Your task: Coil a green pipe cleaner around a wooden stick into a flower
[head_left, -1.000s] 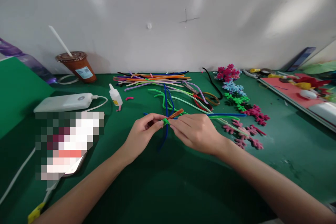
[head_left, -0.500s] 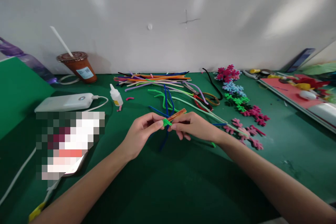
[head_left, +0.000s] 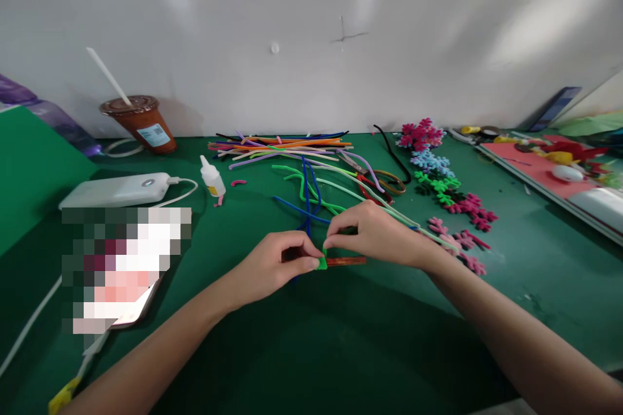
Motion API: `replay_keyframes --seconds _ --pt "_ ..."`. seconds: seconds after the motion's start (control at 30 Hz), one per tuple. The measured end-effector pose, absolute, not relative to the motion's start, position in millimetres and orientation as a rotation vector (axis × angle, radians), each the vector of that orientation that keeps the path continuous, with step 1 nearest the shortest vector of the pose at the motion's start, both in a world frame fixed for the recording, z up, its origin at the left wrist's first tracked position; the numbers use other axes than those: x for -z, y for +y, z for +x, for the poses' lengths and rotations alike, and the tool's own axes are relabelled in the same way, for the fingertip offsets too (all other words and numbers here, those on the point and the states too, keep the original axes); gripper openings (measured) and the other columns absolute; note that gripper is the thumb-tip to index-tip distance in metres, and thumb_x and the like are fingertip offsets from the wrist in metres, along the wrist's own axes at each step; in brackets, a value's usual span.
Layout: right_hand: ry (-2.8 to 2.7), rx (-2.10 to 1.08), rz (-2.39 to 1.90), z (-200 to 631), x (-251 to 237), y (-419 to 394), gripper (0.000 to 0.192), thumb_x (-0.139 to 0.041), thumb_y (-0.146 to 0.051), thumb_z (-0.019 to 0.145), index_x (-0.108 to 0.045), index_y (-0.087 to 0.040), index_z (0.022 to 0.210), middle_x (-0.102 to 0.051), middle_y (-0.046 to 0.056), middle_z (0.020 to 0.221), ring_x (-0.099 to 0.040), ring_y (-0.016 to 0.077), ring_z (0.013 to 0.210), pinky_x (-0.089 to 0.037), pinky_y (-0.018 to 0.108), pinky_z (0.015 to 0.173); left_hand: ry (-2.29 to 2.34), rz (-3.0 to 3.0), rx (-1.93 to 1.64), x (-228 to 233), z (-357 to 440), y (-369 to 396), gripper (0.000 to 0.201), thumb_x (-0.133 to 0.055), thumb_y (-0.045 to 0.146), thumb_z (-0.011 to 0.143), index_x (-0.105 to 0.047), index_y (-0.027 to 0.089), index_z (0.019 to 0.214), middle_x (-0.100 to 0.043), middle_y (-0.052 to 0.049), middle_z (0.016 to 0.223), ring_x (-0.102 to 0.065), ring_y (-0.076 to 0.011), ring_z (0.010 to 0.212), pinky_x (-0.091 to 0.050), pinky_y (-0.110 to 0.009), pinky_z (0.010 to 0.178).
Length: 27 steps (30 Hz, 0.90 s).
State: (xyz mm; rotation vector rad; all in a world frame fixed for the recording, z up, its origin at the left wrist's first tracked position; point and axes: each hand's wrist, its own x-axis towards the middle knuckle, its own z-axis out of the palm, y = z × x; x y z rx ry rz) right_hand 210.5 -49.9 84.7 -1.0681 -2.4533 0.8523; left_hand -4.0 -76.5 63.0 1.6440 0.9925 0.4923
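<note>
Brown stick (head_left: 346, 261), swung level; at its end, left hand (head_left: 278, 264) pinches green coil (head_left: 322, 264), right hand (head_left: 376, 234) its strand (head_left: 325, 250); slack could unwind the coil.

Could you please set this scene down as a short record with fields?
Left hand: left hand pinches a green strip
Right hand: right hand pinches a raised part of the same strip
Stick: brown stick, jutting rightward from the green strip
Beyond the hands: scissors; blue strands
Against the wall: multicoloured bundle
Right side: snowflake shapes, several colours
Left side: white bottle, upright; cup with straw; power bank
Phone: phone, screen pixelated
</note>
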Motion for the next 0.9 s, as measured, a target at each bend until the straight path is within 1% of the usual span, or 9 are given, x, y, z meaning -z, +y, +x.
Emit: replay_keyframes --seconds 0.13,0.23,0.3,0.4,0.53,0.63,0.73,0.83,0.9 --pt "-2.599 -0.337 -1.002 202 -86 -65 0.022 -0.051 -0.021 0.090 -0.066 -0.015 0.076 -0.065 0.001 0.070 -0.055 0.0109 0.063 -0.033 0.024 0.058 1.082 1.771 -0.544 -56 -1 -74 0.015 -0.056 0.032 0.084 -0.062 0.017 0.083 -0.056 0.001 0.072 -0.049 -0.0122 0.065 -0.036 -0.023 0.059" --pt "-2.651 -0.073 -0.941 198 -82 -70 0.025 -0.047 -0.022 0.092 -0.065 -0.014 0.078 -0.064 0.002 0.068 -0.055 0.0121 0.060 -0.029 0.026 0.054 1.111 1.824 -0.624 -51 -2 -71 0.018 -0.055 0.030 0.086 -0.065 0.019 0.096 -0.056 0.000 0.079 -0.052 -0.0135 0.071 -0.039 -0.024 0.063" --pt "-2.640 0.002 -0.934 197 -79 -72 0.027 -0.044 -0.022 0.093 -0.065 -0.014 0.079 -0.064 0.003 0.069 -0.056 0.0127 0.060 -0.029 0.027 0.054 1.139 1.842 -0.689 -50 -4 -70 0.022 -0.053 0.032 0.088 -0.065 0.021 0.103 -0.053 0.000 0.080 -0.052 -0.0132 0.072 -0.038 -0.024 0.063" --pt "-2.573 -0.027 -0.968 195 -77 -73 0.029 -0.042 -0.023 0.094 -0.066 -0.013 0.083 -0.067 0.004 0.073 -0.059 0.0134 0.064 -0.031 0.026 0.055 1.181 1.797 -0.809 -50 -6 -70 0.024 -0.052 0.035 0.089 -0.066 0.023 0.105 -0.051 0.000 0.079 -0.051 -0.0123 0.070 -0.037 -0.024 0.062" --pt "-2.394 -0.281 -1.087 190 -77 -71 0.022 -0.048 -0.022 0.092 -0.067 -0.016 0.082 -0.067 0.001 0.073 -0.057 0.0107 0.062 -0.033 0.023 0.057 1.144 1.589 -0.961 -51 -8 -72 0.024 -0.056 0.035 0.088 -0.067 0.024 0.107 -0.055 0.000 0.084 -0.052 -0.0132 0.079 -0.040 -0.025 0.070" --pt "-2.213 -0.622 -1.162 188 -75 -67 0.020 -0.054 -0.022 0.089 -0.067 -0.017 0.075 -0.063 -0.002 0.065 -0.052 0.0072 0.057 -0.034 0.020 0.055 1.010 1.361 -1.003 -50 -8 -72 0.023 -0.057 0.031 0.088 -0.067 0.023 0.107 -0.061 -0.003 0.096 -0.053 -0.0153 0.090 -0.041 -0.027 0.081" --pt "-2.107 -1.014 -1.175 189 -70 -59 0.027 -0.056 -0.028 0.088 -0.065 -0.016 0.066 -0.054 -0.004 0.053 -0.044 0.0055 0.047 -0.034 0.019 0.048 0.928 1.208 -0.971 -50 -8 -71 0.019 -0.061 0.027 0.086 -0.069 0.020 0.101 -0.062 -0.003 0.094 -0.053 -0.0140 0.088 -0.040 -0.026 0.081" --pt "-2.031 -1.383 -1.146 194 -67 -52 0.025 -0.059 -0.036 0.085 -0.070 -0.015 0.077 -0.052 -0.004 0.051 -0.042 0.0051 0.041 -0.035 0.019 0.043 0.860 1.110 -0.905 -50 -8 -71 0.014 -0.062 0.023 0.084 -0.071 0.019 0.094 -0.062 -0.002 0.088 -0.052 -0.0116 0.082 -0.039 -0.023 0.078" --pt "-2.006 -1.505 -1.111 198 -68 -49 0.025 -0.060 -0.037 0.084 -0.072 -0.015 0.086 -0.053 -0.004 0.051 -0.041 0.0050 0.040 -0.035 0.018 0.042 0.813 1.061 -0.856 -51 -8 -71 0.012 -0.063 0.022 0.083 -0.071 0.019 0.091 -0.062 -0.002 0.088 -0.052 -0.0106 0.082 -0.039 -0.022 0.078"
